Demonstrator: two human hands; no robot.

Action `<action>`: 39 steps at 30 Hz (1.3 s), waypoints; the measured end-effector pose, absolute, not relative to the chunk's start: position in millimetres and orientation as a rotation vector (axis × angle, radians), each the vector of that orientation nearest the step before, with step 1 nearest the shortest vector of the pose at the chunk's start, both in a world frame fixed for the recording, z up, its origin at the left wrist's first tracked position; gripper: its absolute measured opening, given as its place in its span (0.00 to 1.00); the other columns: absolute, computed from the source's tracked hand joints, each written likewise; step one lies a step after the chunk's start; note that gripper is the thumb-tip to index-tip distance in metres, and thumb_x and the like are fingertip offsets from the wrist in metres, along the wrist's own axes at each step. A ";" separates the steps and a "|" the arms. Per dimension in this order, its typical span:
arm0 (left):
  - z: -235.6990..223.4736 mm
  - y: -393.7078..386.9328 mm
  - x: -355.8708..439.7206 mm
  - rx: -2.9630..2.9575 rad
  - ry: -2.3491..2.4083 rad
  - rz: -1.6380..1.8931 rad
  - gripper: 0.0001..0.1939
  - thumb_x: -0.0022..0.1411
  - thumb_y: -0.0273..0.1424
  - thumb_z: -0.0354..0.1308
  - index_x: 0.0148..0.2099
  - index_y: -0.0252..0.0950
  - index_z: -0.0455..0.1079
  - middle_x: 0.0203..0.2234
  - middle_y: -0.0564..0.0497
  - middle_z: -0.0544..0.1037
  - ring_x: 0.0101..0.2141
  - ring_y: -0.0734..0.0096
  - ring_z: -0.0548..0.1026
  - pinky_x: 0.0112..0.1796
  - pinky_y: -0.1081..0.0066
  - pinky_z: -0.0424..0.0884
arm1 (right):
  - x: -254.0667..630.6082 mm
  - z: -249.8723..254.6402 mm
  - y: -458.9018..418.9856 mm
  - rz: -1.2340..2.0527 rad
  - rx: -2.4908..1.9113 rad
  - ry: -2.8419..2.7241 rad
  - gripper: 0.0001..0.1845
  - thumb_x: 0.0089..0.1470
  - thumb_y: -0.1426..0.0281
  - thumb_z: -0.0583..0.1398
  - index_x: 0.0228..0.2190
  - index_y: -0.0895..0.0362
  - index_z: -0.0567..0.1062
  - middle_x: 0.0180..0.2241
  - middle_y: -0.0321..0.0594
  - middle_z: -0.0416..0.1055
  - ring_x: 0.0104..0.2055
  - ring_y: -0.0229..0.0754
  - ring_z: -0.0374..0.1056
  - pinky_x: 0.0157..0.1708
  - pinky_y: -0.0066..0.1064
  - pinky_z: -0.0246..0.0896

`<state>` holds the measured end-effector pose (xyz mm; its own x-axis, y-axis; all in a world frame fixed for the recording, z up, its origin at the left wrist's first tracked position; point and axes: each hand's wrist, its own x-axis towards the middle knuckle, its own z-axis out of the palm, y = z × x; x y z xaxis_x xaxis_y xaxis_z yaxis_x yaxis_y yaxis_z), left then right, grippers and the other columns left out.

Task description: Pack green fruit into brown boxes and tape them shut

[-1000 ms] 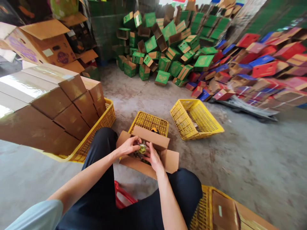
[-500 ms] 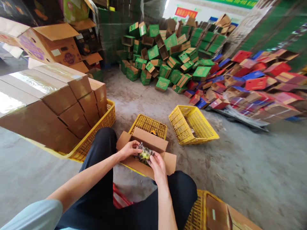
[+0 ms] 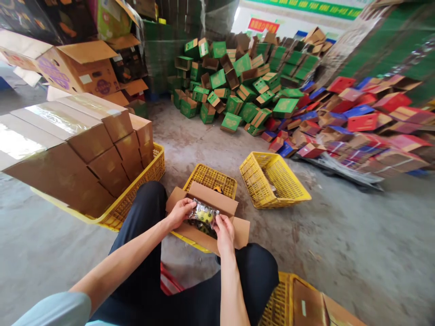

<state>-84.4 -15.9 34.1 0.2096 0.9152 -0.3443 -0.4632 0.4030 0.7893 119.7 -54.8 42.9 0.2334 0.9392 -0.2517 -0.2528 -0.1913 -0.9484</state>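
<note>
A clear plastic packet with yellow-green, dark-spotted contents is stretched between my two hands; what exactly lies inside I cannot make out. My left hand pinches its left end, and my right hand pinches the right end. Beneath it stands an open cardboard box, flaps spread, with more dark and yellowish things partly visible inside. The box rests on an upturned-looking yellow plastic crate between my knees. A small orange and black item lies on that crate behind the box.
To the left, a yellow crate holds stacked taped cartons. Another yellow crate sits ahead right, and one with cartons by my right knee. Piles of green boxes and red-blue boxes lie farther back.
The packet, bunched up before, is now pulled flatter between my hands. My left hand has shifted slightly left. The camera view has tilted a little upward.
</note>
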 end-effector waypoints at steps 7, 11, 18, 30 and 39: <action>35.9 -23.0 -93.0 0.605 0.916 0.946 0.33 0.52 0.54 0.74 0.50 0.39 0.73 0.41 0.47 0.79 0.34 0.68 0.80 0.39 0.65 0.79 | 125.1 45.7 -58.1 1.169 -1.384 -0.863 0.23 0.43 0.50 0.73 0.34 0.52 0.80 0.34 0.37 0.80 0.38 0.44 0.74 0.41 0.35 0.69; 32.9 -25.2 -92.4 0.465 0.879 0.736 0.44 0.53 0.62 0.68 0.63 0.44 0.69 0.54 0.40 0.77 0.39 0.56 0.83 0.41 0.59 0.80 | 124.1 49.2 -55.4 1.112 -1.385 -0.967 0.21 0.45 0.50 0.72 0.34 0.52 0.82 0.38 0.39 0.81 0.43 0.47 0.75 0.51 0.39 0.68; 27.6 -20.2 -89.4 0.456 0.775 0.862 0.27 0.52 0.43 0.78 0.47 0.32 0.78 0.46 0.40 0.81 0.41 0.61 0.83 0.46 0.67 0.79 | 114.5 49.6 -55.4 1.158 -1.362 -0.983 0.23 0.47 0.47 0.70 0.38 0.51 0.83 0.58 0.43 0.75 0.63 0.53 0.66 0.63 0.43 0.62; 20.9 -26.6 -82.3 0.547 0.799 0.984 0.46 0.50 0.32 0.79 0.68 0.41 0.65 0.58 0.39 0.75 0.49 0.58 0.80 0.44 0.68 0.76 | 110.6 44.5 -58.4 1.449 -1.257 -0.682 0.39 0.39 0.64 0.77 0.55 0.48 0.78 0.59 0.42 0.76 0.63 0.52 0.69 0.61 0.46 0.68; 25.1 -22.6 -85.0 0.473 0.683 0.915 0.35 0.47 0.40 0.82 0.53 0.30 0.74 0.42 0.39 0.82 0.35 0.63 0.82 0.40 0.65 0.77 | 106.3 54.6 -60.0 1.506 -1.158 -0.785 0.33 0.43 0.64 0.75 0.53 0.48 0.80 0.57 0.40 0.78 0.62 0.50 0.71 0.63 0.43 0.65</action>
